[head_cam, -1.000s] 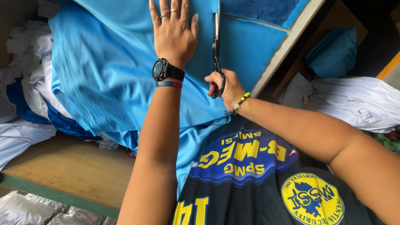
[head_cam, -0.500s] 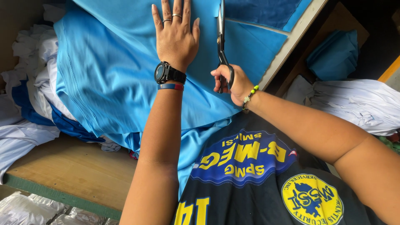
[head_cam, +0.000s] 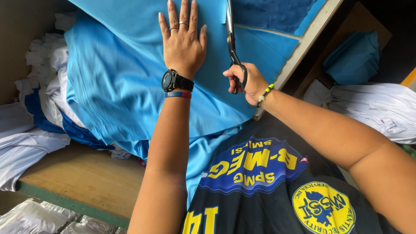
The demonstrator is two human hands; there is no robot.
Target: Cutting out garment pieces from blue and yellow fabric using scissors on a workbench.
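My left hand (head_cam: 183, 41) lies flat, fingers spread, pressing down on a sheet of light blue fabric (head_cam: 117, 82) spread over the table. It wears rings, a black wristwatch and a striped band. My right hand (head_cam: 246, 81), with a beaded bracelet, grips the handles of large metal scissors (head_cam: 231, 39). The blades point away from me, resting in the blue fabric just right of my left hand. A darker blue piece (head_cam: 273, 13) lies beyond the blades.
A heap of white and dark blue cloth (head_cam: 41, 91) sits at the left on a wooden bench (head_cam: 82, 177). More white fabric (head_cam: 372, 108) and a folded blue piece (head_cam: 353, 56) lie at the right. The table edge (head_cam: 303, 47) runs diagonally.
The scissors and my right hand have moved forward along the fabric, away from me. My left hand stays pressed flat in about the same spot.
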